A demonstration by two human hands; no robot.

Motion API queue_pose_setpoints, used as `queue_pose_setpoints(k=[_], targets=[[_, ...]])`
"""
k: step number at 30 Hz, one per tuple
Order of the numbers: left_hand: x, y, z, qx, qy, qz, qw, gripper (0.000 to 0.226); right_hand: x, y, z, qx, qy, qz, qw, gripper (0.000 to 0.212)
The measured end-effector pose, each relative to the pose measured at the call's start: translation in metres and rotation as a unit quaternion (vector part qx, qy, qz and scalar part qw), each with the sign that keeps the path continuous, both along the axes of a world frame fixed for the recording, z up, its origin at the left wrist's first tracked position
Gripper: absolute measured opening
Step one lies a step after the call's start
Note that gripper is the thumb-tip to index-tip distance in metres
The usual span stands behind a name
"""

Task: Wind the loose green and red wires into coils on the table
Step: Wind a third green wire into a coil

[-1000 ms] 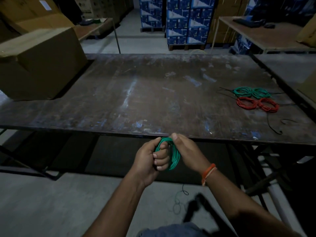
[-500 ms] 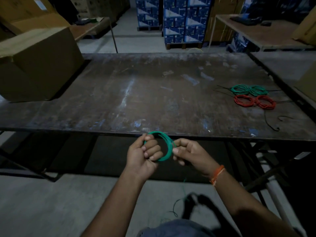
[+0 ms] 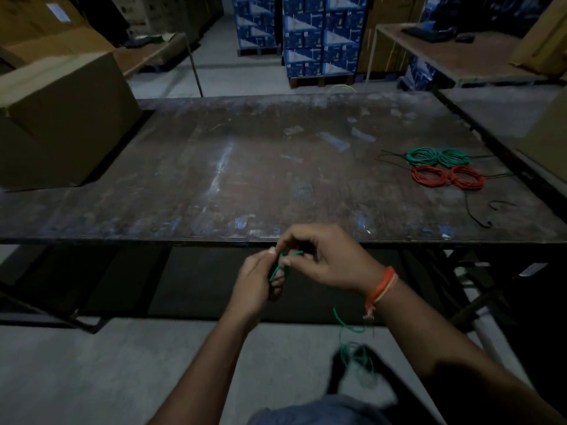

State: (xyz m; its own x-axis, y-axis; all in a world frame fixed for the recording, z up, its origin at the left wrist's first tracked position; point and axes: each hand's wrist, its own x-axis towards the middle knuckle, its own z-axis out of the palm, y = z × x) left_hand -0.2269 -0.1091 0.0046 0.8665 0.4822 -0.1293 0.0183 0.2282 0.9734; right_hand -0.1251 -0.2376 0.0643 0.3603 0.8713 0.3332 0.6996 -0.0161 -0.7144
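Observation:
Just in front of the table's near edge, my left hand grips a small coil of green wire, mostly hidden between my fingers. My right hand, with an orange band at the wrist, pinches the same green wire right beside it. The loose end of the green wire hangs below my right wrist toward the floor. On the dark table at the right lie two green coils and, just nearer, two red coils.
A large cardboard box stands on the table's left end. Thin black wires lie near the coils at the right. Blue stacked cartons and other tables stand behind. A second table adjoins on the right.
The green coil, held open as a ring between my hands before, is now bunched in my left fingers. My right hand has come over it, and loose wire has swung up under my right wrist.

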Motion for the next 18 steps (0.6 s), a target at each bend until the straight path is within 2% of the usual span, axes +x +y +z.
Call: queue_pose_setpoints(k=[3,5,7,9,11,12,15,17,18], targets=[[-0.002,0.001,0.002,-0.053,-0.005,-0.052,0.997,0.038,0.015,0.003,-0.001,0.024,0.054,-0.022,0.998,0.013],[-0.005,0.003,0.002,-0.133,-0.014,-0.058,0.989,0.035,0.026,0.004,-0.011,0.041,0.103,-0.060,0.992,0.014],[-0.008,0.006,0.002,-0.231,-0.033,-0.084,0.969,0.033,0.035,0.004,-0.028,0.040,0.142,-0.099,0.984,0.013],[-0.009,0.006,0.003,-0.305,-0.058,-0.113,0.944,0.034,0.033,0.006,-0.048,0.019,0.145,-0.108,0.983,0.014],[-0.008,0.005,0.004,-0.357,-0.072,-0.124,0.923,0.036,0.022,0.010,-0.067,-0.001,0.147,-0.112,0.983,0.029],[-0.008,0.003,0.005,-0.372,-0.077,-0.126,0.916,0.036,0.015,0.012,-0.072,0.002,0.193,-0.123,0.973,0.034],[-0.004,-0.004,0.006,-0.360,-0.075,-0.132,0.920,0.036,-0.004,0.020,-0.079,0.060,0.381,-0.167,0.907,0.035],[-0.003,-0.010,0.006,-0.344,-0.065,-0.145,0.926,0.036,-0.009,0.023,-0.077,0.072,0.398,-0.219,0.888,0.039],[-0.003,-0.013,0.006,-0.344,-0.065,-0.155,0.924,0.037,-0.010,0.024,-0.075,0.065,0.375,-0.250,0.890,0.041]])
